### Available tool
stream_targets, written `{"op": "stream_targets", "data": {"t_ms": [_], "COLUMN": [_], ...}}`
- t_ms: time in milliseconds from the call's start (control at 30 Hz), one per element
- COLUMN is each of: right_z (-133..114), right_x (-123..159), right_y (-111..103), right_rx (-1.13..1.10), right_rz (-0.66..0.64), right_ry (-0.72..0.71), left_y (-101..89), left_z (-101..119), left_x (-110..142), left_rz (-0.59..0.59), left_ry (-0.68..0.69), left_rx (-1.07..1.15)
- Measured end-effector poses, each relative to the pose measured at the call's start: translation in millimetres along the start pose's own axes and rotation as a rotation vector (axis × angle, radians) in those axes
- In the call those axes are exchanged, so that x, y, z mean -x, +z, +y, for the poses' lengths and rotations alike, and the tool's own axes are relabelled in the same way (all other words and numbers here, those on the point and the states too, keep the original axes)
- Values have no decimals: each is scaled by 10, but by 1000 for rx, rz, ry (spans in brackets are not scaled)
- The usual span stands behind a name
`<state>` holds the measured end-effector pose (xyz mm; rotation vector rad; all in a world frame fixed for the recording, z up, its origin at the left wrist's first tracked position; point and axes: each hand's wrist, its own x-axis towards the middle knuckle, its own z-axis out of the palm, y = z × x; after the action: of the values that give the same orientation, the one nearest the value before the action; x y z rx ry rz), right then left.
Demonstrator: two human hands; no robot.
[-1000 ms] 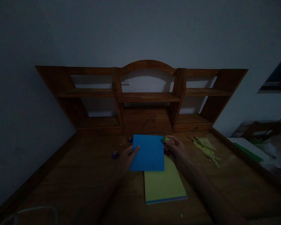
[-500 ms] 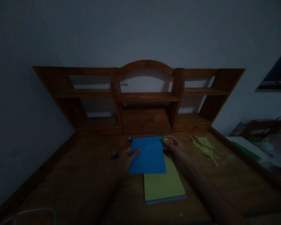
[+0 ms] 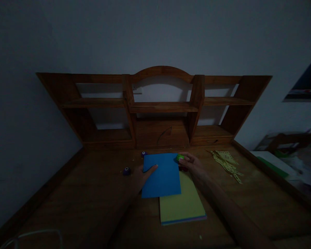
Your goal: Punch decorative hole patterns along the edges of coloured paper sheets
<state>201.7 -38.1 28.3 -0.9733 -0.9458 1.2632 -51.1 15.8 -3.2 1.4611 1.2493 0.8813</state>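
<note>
My left hand (image 3: 142,177) grips the left edge of a blue sheet of paper (image 3: 162,178), thumb on top and the other fingers hidden beneath. In my right hand (image 3: 193,164) is a small green craft punch (image 3: 180,158), at the sheet's upper right corner. Whether the corner sits inside its slot I cannot tell. A dark red object (image 3: 182,168), partly covered, lies below that hand. Under the blue sheet's lower part is a stack of coloured paper (image 3: 182,207) with yellow on top. Two purple punches (image 3: 126,171) stand on the desk to the left.
Yellow paper strips and pieces with punched holes (image 3: 228,164) lie on the right of the wooden desk (image 3: 75,197). A wooden shelf unit (image 3: 163,108) runs along the back. A pale cable or wire (image 3: 38,231) curves at the lower left.
The blue sheet has shifted slightly left and toward me, tilting a little. My right hand and the green punch have moved slightly left and down with its corner.
</note>
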Motion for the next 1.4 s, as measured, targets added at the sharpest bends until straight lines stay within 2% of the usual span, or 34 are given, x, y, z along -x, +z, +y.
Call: {"op": "stream_targets", "data": {"t_ms": [367,600,767,967,1133,1400], "right_z": [-15,1,26,81,167,194], "right_x": [4,-6,9,-52,-110,-97], "right_y": [-15,13,32,-72,-169,-134], "right_rx": [85,93,93,158,207,206], "right_rz": [-69,-61,-42,-21,-31,-7], "right_ry": [50,85,63,35,80,77], "left_y": [-40,-30,-36,-43,-45,-45], "left_z": [107,139,106,90,136,73], "left_x": [43,58,31,31,52,15], "left_rz": [-27,-57,-31,-94,-119,-111], "left_ry": [-21,-35,-31,-39,-21,-22], "left_rx": [-122,-140,-156,-102,-103,-126]}}
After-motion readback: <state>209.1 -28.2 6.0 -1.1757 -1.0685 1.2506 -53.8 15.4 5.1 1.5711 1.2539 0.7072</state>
